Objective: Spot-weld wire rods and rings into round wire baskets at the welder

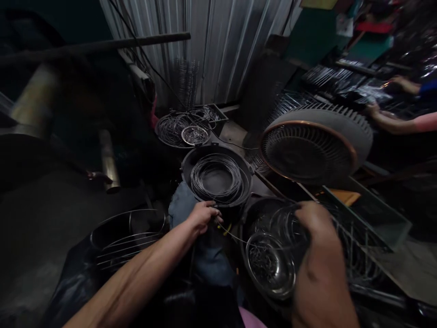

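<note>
My left hand (205, 217) is closed, its fingers pinching a thin metal wire (235, 237) near the front rim of a dark basin (187, 159). The wire runs to the right, over a shiny steel bowl (288, 275) with small metal pieces in it. Blurred by motion, my right hand (316, 218) is curled at the edge of thin wire loops (285, 221) and appears to grip them; its fingertips are partly hidden. Inside the basin lies a round coil of wire (198, 180).
A grey fan head (317, 141) stands to the right, above a glass panel (378, 218). Behind the basin sit another wire bundle (172, 127) and a small dish (194, 135) of metal bits. At far right, another person's hands (375, 111) work by metal racks.
</note>
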A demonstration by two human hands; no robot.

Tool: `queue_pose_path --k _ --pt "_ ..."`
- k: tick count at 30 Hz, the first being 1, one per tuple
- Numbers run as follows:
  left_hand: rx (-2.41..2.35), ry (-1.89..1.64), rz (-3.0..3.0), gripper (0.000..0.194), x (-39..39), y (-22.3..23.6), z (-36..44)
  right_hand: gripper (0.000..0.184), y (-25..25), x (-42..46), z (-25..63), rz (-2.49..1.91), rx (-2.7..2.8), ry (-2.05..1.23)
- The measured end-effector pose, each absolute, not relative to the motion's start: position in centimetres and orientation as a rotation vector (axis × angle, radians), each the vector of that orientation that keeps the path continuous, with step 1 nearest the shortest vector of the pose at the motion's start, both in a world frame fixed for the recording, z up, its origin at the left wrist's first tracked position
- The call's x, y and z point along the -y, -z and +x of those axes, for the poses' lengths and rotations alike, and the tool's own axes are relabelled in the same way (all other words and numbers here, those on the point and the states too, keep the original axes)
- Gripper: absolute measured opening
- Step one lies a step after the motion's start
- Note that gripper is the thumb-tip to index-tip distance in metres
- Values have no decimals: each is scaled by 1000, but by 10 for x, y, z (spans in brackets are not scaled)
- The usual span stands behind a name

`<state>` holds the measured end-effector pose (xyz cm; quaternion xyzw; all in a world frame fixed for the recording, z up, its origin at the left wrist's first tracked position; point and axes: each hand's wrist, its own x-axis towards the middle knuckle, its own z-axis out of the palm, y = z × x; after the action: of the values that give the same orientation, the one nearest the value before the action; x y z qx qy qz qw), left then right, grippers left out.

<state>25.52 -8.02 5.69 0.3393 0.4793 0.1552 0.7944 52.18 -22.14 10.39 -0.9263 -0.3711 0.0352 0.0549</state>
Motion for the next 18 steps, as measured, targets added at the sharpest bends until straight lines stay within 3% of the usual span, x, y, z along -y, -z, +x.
queue_pose_path --k 4,10,13,18 --pt "-856 -280 804 62 101 -57 259 33 -141 264 525 -2880 945 -41" --pt "-860 -533 995 55 89 -85 196 50 -142 223 478 -2343 1197 41" --pt "-1011 -743 1102 43 84 -100 134 50 -139 163 432 -2149 1335 -63" --pt "-1303 -921 1298 35 102 -108 27 35 -149 81 309 -1677 1745 -209"
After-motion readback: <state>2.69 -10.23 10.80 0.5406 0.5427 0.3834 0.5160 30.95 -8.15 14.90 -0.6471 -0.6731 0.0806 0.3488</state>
